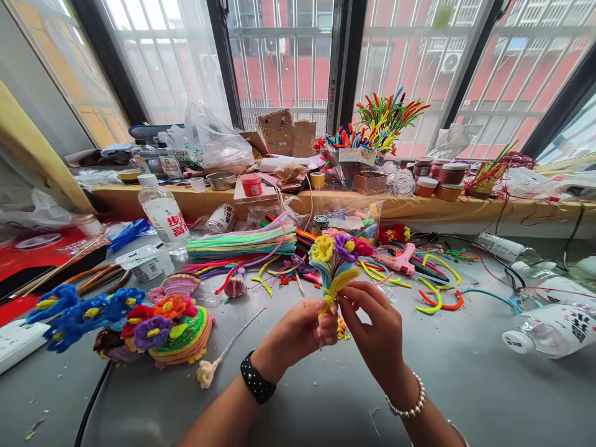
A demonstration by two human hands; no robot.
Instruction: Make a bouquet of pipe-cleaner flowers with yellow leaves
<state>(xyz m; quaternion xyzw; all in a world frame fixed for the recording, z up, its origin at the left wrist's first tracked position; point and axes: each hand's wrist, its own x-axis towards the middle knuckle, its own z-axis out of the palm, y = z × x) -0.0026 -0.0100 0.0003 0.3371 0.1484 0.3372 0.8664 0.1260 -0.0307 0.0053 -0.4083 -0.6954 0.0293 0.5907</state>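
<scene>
My left hand (pixel 305 326) is closed around the stems of a small pipe-cleaner bouquet (pixel 333 261), which stands upright above the fist. Its blossoms are yellow, purple and deep pink over light blue stems. A yellow pipe cleaner (pixel 342 282) circles the stems at the top of the grip, with a leaf-like loop leaning to the right. Close against it, my right hand (pixel 377 329) has thumb and fingers pinched at the yellow binding; the fingers hide the exact spot they grip. A cream pipe-cleaner flower (pixel 208 372) lies on the grey table to the left.
Finished blue flowers (pixel 90 313) and a colourful flower-decked piece (pixel 179 335) sit at the left. Behind the bouquet lies a bundle of pastel pipe cleaners (pixel 242 241). A pink glue gun (pixel 404 259) rests beyond my right hand; a plastic bottle (pixel 554 332) lies far right.
</scene>
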